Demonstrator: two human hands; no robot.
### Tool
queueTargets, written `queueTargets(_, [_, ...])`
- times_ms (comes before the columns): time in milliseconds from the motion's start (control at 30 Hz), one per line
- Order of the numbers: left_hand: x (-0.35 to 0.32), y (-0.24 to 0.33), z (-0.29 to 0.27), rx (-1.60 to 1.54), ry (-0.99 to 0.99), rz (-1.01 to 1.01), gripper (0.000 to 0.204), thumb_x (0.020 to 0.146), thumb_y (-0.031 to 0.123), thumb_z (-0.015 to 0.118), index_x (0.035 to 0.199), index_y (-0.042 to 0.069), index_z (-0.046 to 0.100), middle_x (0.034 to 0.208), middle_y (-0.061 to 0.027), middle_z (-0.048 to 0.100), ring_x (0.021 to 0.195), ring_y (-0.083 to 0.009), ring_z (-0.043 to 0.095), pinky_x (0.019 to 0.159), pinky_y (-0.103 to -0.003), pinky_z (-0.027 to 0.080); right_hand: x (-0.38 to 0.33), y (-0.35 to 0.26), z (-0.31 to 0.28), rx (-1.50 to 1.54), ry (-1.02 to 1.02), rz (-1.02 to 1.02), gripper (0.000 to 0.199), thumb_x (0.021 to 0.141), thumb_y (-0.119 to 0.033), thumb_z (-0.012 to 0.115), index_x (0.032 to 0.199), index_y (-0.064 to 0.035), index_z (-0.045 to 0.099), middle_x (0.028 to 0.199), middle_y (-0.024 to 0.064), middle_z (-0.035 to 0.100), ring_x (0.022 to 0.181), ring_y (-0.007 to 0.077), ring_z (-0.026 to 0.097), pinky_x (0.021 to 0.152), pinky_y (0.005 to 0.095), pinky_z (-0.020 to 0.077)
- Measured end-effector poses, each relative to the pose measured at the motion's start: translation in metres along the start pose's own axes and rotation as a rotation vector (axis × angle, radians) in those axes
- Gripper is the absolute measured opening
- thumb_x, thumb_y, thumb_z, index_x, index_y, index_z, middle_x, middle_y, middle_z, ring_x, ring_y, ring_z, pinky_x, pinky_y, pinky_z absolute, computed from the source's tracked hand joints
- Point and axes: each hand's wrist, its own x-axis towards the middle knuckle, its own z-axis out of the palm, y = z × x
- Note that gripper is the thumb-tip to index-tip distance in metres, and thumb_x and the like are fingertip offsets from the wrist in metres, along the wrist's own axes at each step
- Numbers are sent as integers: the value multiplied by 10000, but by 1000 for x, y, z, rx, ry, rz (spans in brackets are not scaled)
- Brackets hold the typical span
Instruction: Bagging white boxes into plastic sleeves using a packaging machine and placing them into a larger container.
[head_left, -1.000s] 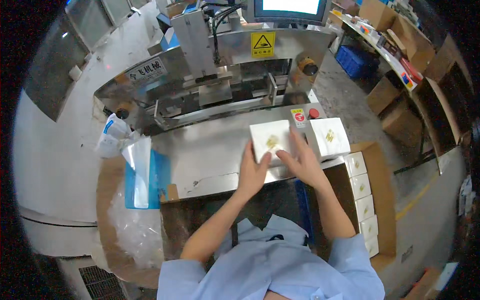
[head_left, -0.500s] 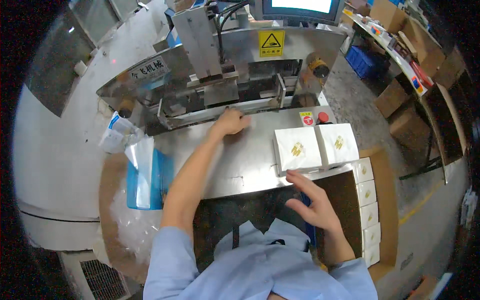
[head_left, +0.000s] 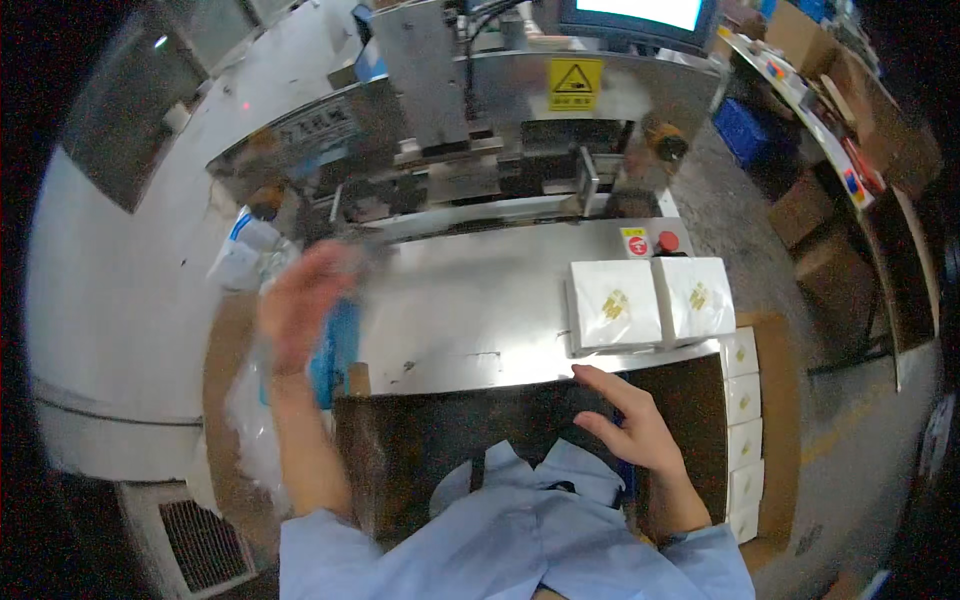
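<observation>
My left hand (head_left: pixel 310 300) is smeared by motion above the blue holder (head_left: pixel 340 350) at the left end of the metal worktop (head_left: pixel 460 310). Its fingers are too blurred to show whether anything is in them. By the worktop's front edge, my right hand (head_left: pixel 640 430) is open and empty, thumb and fingers apart. Just beyond its fingertips lie two white square packs, a left pack (head_left: pixel 612 305) and a right pack (head_left: pixel 697 298), side by side. They look like plastic-wrapped paper napkins with a gold print on top.
A machine with a metal press head (head_left: pixel 425 80) stands behind the worktop, with a red button (head_left: pixel 668 242) at its right. White packs (head_left: pixel 743 400) fill one side of a carton (head_left: pixel 780 430) at right. Clear plastic (head_left: pixel 250 430) bunches at lower left. A monitor (head_left: pixel 640 15) is at the back.
My left hand has swung from the machine's slot back and leftward to above the blue holder. My right hand keeps nearly the same pose. The whole view has shifted slightly.
</observation>
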Motion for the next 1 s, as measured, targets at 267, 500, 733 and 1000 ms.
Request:
queueTargets(267, [-277, 81, -287, 1740, 692, -749, 573, 990, 345, 507, 1454, 22, 415, 1293, -245, 564, 1221, -318, 534, 1032, -417, 414, 6, -6, 19, 122, -32, 27, 532, 818, -119, 746, 1300, 19, 568, 1281, 193, 629, 1206, 299, 603, 1021, 360, 453])
queueTargets(500, [-115, 15, -180, 1346, 641, -298, 658, 873, 466, 679, 1270, -50, 578, 1114, -216, 680, 1011, -297, 655, 881, -384, 504, 12, -33, 30, -45, -50, -7, 515, 822, -106, 754, 1295, 0, 580, 1259, 192, 642, 1186, 284, 614, 1002, 347, 456])
queueTargets(733, [-61, 1, -213, 1411, 735, -217, 276, 899, 283, 649, 1003, 33, 700, 1107, -190, 687, 903, -349, 685, 743, -440, 526, 0, -46, 35, -52, -59, 5, 527, 820, -135, 764, 1292, 8, 577, 1265, 194, 636, 1189, 294, 613, 1015, 349, 454])
queueTargets(1000, [-23, 34, -51, 1501, 707, 518, 159, 942, 189, 595, 982, 63, 682, 955, -166, 708, 848, -353, 690, 741, -442, 530, 16, -51, 17, -170, 11, -48, 601, 816, -148, 770, 1349, -12, 528, 1335, 207, 580, 1250, 332, 558, 1053, 387, 425])
